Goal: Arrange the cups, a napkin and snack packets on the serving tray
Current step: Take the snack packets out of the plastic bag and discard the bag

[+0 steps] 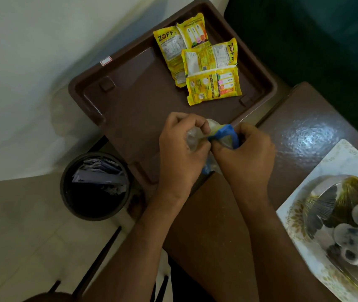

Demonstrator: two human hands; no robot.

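Both hands, left [181, 153] and right [246, 154], pinch a clear-and-blue wrapper [221, 134] at frame centre; yellow snack packets [202, 59] lie on the brown tray [130, 101] above.

Dark bin [95, 186] with paper scraps on tiled floor [21, 236]; brown table [304, 131] beside it

We see a dark brown tray [130, 99] holding 4 yellow snack packets [214, 87], a blue and clear wrapper [223, 132], and a white plate [317, 203] with gold floral pattern.
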